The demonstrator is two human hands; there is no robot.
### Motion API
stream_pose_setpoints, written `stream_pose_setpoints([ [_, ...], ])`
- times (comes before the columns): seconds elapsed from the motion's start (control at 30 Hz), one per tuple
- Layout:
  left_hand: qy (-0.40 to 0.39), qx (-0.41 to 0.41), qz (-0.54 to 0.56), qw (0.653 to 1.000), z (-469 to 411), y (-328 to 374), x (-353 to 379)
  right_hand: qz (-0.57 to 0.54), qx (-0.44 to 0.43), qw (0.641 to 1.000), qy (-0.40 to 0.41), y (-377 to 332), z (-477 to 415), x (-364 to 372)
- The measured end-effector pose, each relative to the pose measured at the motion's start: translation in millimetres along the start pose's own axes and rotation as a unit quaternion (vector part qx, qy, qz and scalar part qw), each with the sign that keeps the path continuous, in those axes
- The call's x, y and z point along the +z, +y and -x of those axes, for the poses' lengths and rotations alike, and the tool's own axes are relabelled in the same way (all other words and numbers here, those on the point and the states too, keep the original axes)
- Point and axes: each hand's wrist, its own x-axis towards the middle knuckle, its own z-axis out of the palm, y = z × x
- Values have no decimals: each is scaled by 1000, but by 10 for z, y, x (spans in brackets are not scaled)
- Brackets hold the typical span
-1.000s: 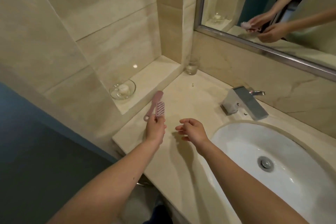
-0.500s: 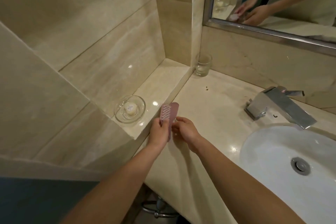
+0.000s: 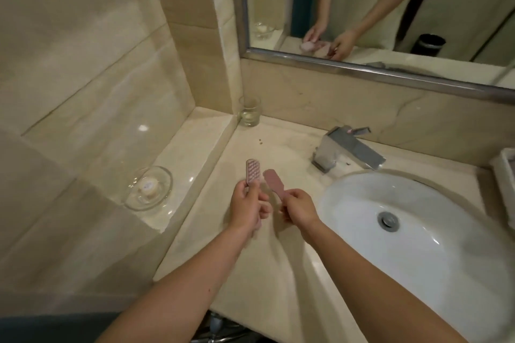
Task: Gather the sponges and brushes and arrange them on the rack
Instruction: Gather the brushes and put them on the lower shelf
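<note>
left hand (image 3: 246, 210) tight round bristly brush (image 3: 252, 175), right hand (image 3: 300, 209) tight round second brush (image 3: 274, 184)

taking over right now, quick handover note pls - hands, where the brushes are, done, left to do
Left hand grips a pink bristle brush, bristles facing the camera.
Right hand holds a second pink brush, plain back showing.
Both are above the counter, left of the sink.
Done: two brushes in hand.
Left: find the sponges and the rack, neither clearly in view, then arrange everything on it.
</note>
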Motion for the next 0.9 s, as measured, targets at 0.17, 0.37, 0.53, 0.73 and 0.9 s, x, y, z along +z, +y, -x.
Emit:
stream_pose_setpoints([
  [0.17, -81, -7, -61, 995, 239, -125, 496, -17, 28, 996, 84, 227, 288, -720],
  [0.37, -174, -24, -118, 977, 597, -284, 1164, -79, 24, 985, 153, 459, 676, -1393],
  [0.53, -226, -29, -136, 964, 962, -362, 1691, -138, -9, 970, 202, 667, 955, -1943],
  [0.73, -260, -64, -150, 952, 1557, -469, 2353, -148, -6, 951, 270, 876, 1306, -2744],
  [0.9, -255, -83, -151, 951, 2015, -679, 3018, -145, -5, 942, 302, 1016, 1543, -3489],
])
